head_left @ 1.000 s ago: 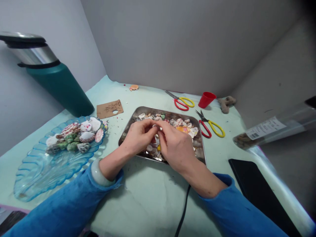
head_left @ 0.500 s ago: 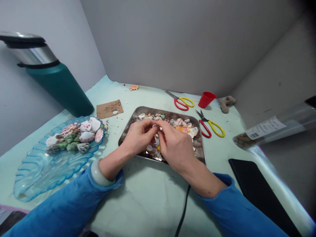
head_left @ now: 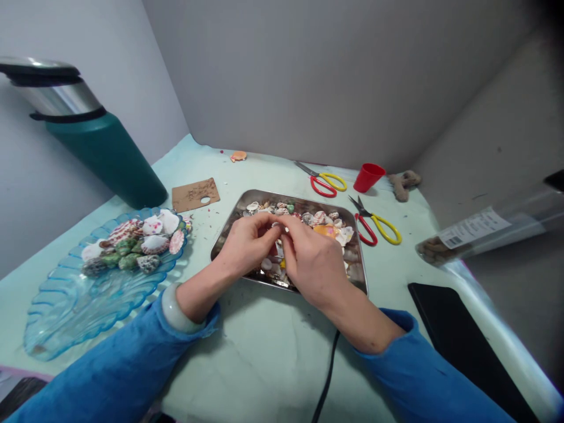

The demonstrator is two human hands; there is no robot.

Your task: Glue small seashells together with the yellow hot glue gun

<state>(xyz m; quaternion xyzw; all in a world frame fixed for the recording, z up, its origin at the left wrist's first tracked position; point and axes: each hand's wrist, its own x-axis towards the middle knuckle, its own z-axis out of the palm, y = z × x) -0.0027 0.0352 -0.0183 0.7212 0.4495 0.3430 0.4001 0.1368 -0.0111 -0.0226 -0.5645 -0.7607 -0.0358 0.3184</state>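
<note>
My left hand (head_left: pixel 250 242) and my right hand (head_left: pixel 315 258) meet over a metal tray (head_left: pixel 362 264), fingertips pressed together. Something small and pale may sit between them; the fingers hide most of it. Inside the tray lie many small seashells (head_left: pixel 321 218), white, striped and greenish, and an orange piece (head_left: pixel 326 231). To the left, a clear blue scalloped dish (head_left: pixel 88 314) holds larger shells: pink-striped scallops (head_left: pixel 155 244), green snail shells (head_left: pixel 127 261) and grey ones (head_left: pixel 148 264).
A teal bottle (head_left: pixel 110 158) stands behind the dish, near a brown card (head_left: pixel 194 195). Beyond the tray are two pairs of scissors (head_left: pixel 328 183), a red cup (head_left: pixel 369 177) and a brown lump (head_left: pixel 403 185). A clear tube (head_left: pixel 480 229), a black flat object (head_left: pixel 458 335) and a cable (head_left: pixel 326 382) lie nearer.
</note>
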